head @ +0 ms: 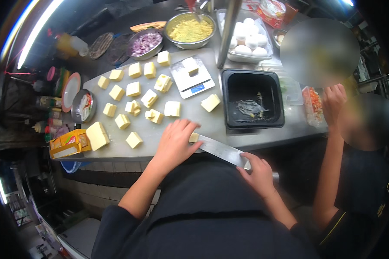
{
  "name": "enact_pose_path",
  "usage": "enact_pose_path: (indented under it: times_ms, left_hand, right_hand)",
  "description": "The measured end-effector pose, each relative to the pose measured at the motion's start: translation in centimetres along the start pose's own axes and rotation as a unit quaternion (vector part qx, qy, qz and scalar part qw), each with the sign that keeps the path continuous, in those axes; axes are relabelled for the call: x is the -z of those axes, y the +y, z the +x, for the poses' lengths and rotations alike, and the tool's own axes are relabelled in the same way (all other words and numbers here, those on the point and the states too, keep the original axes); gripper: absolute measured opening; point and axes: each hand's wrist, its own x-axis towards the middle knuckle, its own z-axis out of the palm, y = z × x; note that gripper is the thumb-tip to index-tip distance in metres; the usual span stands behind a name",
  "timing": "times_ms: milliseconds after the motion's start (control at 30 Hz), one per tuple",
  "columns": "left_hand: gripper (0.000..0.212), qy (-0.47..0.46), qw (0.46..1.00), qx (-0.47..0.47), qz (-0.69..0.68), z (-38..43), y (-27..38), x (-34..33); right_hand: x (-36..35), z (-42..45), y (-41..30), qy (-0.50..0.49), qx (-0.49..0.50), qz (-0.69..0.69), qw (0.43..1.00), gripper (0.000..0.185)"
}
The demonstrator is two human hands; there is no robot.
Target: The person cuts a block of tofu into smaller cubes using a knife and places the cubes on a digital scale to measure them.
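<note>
My right hand (257, 173) grips the near end of a broad flat metal blade (221, 151), probably a knife; its handle is mostly hidden by the fingers. At the blade's far end my left hand (177, 142) has thumb and fingers around a small piece of butter (194, 137). Several pale yellow butter blocks (134, 89) are spread over the white cutting board (152, 137), some with smaller pieces on top. One block (190, 66) rests on a white digital scale (192, 77). A larger butter slab (97, 136) leans by an orange carton (69, 143) at the left.
A black tub (280, 97) with crumpled film inside stands right of the board. Behind are bowls of chopped onion (146, 43) and yellow minced food (190, 29), and a tray of eggs (251, 40). A metal post (228, 35) rises there. Another person's hand (334, 100) is at the right.
</note>
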Motion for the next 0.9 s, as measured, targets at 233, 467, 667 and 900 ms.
enact_pose_path:
  times_ms: [233,467,667,900]
  left_hand:
    - [0.036,-0.004,0.998,-0.063,0.032,-0.7,-3.0,-1.6]
    - [0.031,0.033,0.992,-0.104,0.071,-0.6,-3.6,-2.5]
    - [0.030,0.041,0.981,-0.173,0.072,0.2,-4.5,-2.9]
    - [0.032,-0.037,0.973,-0.213,0.077,0.4,-5.6,-1.8]
  right_hand:
    - [1.9,2.1,2.2,-0.032,0.039,0.001,0.999,0.041]
    - [2.3,3.4,3.6,-0.042,0.071,-0.005,0.997,0.040]
    - [2.4,3.5,4.4,-0.061,0.075,0.010,0.995,0.041]
    - [2.5,4.3,5.2,-0.086,0.078,0.000,0.993,0.041]
